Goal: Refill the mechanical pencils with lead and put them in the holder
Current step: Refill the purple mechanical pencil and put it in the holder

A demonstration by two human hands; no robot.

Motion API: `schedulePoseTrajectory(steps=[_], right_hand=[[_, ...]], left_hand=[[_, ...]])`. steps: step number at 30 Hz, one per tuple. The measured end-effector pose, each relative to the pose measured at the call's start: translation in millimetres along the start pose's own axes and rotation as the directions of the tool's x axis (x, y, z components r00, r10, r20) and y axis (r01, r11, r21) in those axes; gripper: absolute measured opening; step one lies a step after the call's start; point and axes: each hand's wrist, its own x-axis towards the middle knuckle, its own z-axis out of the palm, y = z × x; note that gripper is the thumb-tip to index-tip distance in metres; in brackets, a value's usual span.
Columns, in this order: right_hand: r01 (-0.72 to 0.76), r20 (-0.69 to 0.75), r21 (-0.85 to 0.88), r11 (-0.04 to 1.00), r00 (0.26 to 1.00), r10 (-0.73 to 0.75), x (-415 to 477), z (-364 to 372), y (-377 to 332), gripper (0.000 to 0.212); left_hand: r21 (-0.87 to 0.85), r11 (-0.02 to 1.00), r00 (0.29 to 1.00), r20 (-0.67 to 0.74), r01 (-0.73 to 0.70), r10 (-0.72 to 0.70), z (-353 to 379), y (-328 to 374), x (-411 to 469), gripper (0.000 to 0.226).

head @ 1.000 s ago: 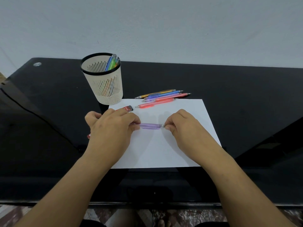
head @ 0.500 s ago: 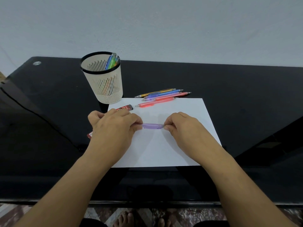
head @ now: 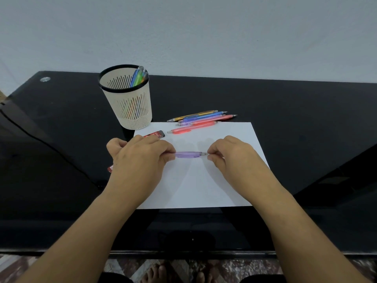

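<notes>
Bare forearms (head: pixel 91 221) and bare feet (head: pixel 157 272) show.

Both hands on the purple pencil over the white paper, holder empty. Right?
Not quite. The holder isn't empty: the head view shows several pencils standing in it. The rest is right: the left hand and right hand hold the purple pencil over the white paper.
</notes>
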Motion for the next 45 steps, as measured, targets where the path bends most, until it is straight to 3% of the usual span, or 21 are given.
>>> schedulePoseTrajectory(steps=[8, 15, 21, 23, 29, 35, 40, 45], right_hand=[[0.018, 0.04, -0.065, 0.998, 0.999, -0.016, 0, -2, -3, 0.021], [0.042, 0.032, -0.112, 0.993, 0.999, -0.039, 2, -1, -5, 0.018], [0.052, -0.101, 0.01, 0.999, 0.994, -0.051, -1, -4, -3, 0.014], [0.021, -0.084, 0.004, 1.0, 0.996, -0.021, -1, -5, -2, 0.015], [0.065, -0.095, 0.057, 0.996, 0.994, -0.059, -2, 2, -4, 0.037], [0.091, -0.136, 0.065, 0.994, 0.987, -0.081, 1, 5, 3, 0.024], [0.047, -0.212, 0.102, 0.994, 0.977, -0.024, 1, 0, 13, 0.024], [0.076, -0.246, 0.068, 0.995, 0.968, -0.057, 1, 3, 12, 0.026]], left_hand=[[0.033, 0.999, 0.999, 0.049, 0.003, -0.004, -1, 3, 0, 0.009], [0.028, 1.0, 1.0, -0.023, -0.012, 0.012, 3, 9, -3, 0.009], [0.044, 0.999, 0.999, -0.031, 0.011, -0.01, 1, 14, 0, 0.008], [0.048, 0.999, 0.999, -0.052, 0.012, -0.009, 2, 15, 0, 0.006], [0.045, 0.999, 0.995, -0.096, -0.003, 0.007, 4, 19, -1, 0.009], [0.047, 0.998, 0.995, -0.096, -0.033, 0.038, 5, 16, -2, 0.02], [0.055, 0.998, 0.989, -0.146, 0.014, -0.006, 2, 7, 1, 0.014], [0.061, 0.998, 0.99, -0.14, -0.014, 0.022, 6, 10, -1, 0.013]])
